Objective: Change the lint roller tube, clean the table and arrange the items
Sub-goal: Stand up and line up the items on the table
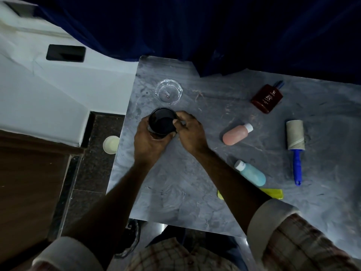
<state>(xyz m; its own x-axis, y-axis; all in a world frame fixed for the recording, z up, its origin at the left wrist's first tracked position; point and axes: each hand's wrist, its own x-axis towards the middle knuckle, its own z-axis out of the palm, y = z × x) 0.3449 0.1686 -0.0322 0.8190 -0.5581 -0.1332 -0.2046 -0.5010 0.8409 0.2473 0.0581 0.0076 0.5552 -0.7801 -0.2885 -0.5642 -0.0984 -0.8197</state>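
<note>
A black round container [162,123] stands near the left edge of the grey marbled table [195,192]. My left hand [149,142] wraps around its near side and my right hand [190,132] pinches its right rim. A lint roller [295,141] with a blue handle and a bare cardboard tube lies at the right. A pink bottle [236,133] and a blue bottle [251,173] lie on their sides in between. Thin lint threads [198,95] are scattered on the table top.
A clear glass dish [169,92] sits just behind the container. A dark red perfume bottle [267,98] lies at the back right. A yellow cloth [273,192] shows under my right forearm. A white cup [111,144] is on the floor left of the table.
</note>
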